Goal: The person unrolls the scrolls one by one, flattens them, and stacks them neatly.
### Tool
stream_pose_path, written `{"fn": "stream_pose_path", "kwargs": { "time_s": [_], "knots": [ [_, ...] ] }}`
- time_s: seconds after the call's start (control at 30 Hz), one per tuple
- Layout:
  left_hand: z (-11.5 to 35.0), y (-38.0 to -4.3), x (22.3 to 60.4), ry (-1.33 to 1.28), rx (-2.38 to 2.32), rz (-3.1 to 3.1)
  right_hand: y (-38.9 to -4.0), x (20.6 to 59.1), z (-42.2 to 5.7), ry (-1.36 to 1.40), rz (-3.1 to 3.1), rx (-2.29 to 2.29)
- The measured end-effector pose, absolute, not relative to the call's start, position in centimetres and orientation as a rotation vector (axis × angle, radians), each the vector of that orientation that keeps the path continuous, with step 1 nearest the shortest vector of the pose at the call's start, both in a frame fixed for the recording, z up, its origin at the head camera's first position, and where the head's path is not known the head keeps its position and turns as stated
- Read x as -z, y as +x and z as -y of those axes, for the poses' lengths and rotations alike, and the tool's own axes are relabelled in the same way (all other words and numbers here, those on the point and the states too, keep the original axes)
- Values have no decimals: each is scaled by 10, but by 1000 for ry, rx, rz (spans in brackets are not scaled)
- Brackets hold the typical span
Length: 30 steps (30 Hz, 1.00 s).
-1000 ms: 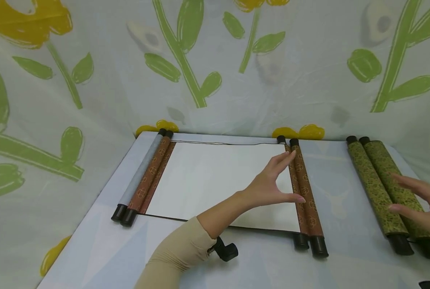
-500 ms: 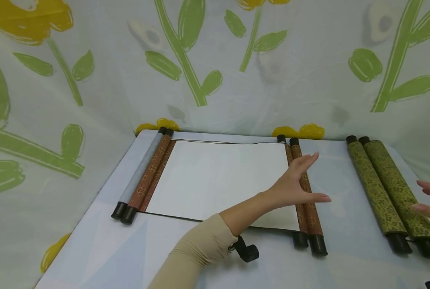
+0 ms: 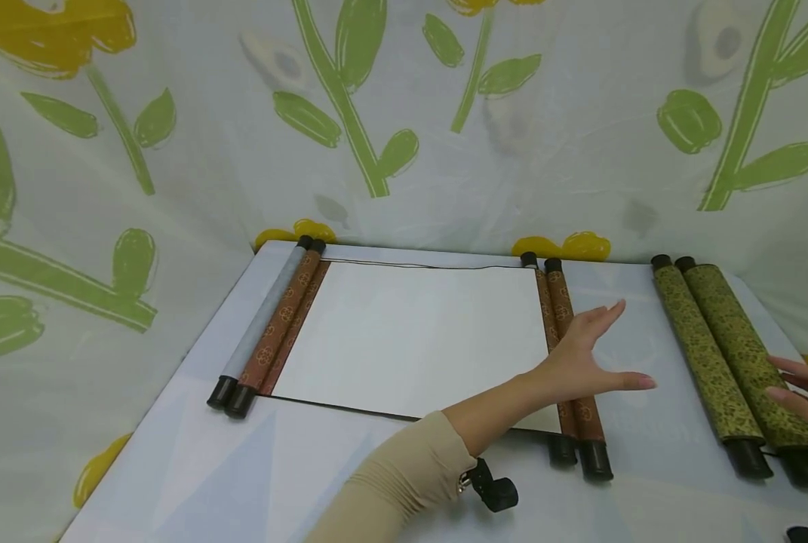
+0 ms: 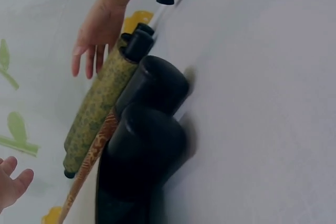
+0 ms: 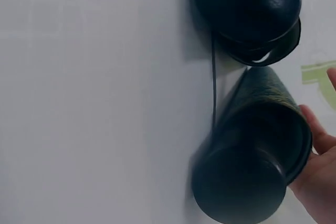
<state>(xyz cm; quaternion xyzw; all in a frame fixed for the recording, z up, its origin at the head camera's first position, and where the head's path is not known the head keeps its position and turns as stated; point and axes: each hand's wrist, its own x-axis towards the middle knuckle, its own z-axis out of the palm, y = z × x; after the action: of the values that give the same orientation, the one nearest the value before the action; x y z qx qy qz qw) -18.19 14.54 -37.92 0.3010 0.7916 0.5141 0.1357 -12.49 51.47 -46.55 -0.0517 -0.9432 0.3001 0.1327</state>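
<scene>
**Left hand [image 3: 576,366] spread over an unrolled scroll [image 3: 404,332], right hand [image 3: 807,388] at a green roll [image 3: 753,354]**

The left hand is held with its thumb stretched well away from its extended fingers, above the scroll's right-hand brown rollers [image 3: 588,422]; nothing is in its grasp. The right hand is likewise unclosed, fingers and thumb apart at the outer side of the green roll; whether they touch it, I cannot tell.

The scroll lies flat, its smooth white sheet edged by brown strips with a pale floral pattern. At its left end, a brown roller [image 3: 284,324] lies beside a plain grey roll [image 3: 268,309]. The green roll and a second green roll [image 3: 709,354] lie side by side to the right of the scroll, both covered in a mottled, dark-flecked olive pattern. Glossy black end caps [image 5: 239,187] finish them, and a thin dark cord [image 5: 214,87] runs between their near ends.

The left forearm reaches in from below, crossing the sheet's near right corner, in a ribbed beige sleeve [image 3: 404,475] with a black wrist device [image 3: 495,494] at the cuff. Everything rests on a pale blue-and-white bench [image 3: 152,467]; behind it hangs a whitish cloth [image 3: 580,136] printed with green stems and yellow flowers.
</scene>
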Motion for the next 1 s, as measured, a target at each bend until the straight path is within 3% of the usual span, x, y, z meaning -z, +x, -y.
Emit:
{"fn": "stream_pose_path", "kwargs": {
  "time_s": [0.23,0.53,0.73,1.0],
  "knots": [
    [-161,-179,389,778,-1457,-2294,-125,463,-513,1,2729,-901],
    [-176,-173,403,732,-1421,-2298,-120,458,-506,-74,2922,-1145],
    [-197,-166,410,712,-1328,-2280,-117,456,-503,-272,3013,-1116],
    [-223,-155,417,791,-1228,-2274,-112,464,-507,-216,3029,-1294]
  ]
}}
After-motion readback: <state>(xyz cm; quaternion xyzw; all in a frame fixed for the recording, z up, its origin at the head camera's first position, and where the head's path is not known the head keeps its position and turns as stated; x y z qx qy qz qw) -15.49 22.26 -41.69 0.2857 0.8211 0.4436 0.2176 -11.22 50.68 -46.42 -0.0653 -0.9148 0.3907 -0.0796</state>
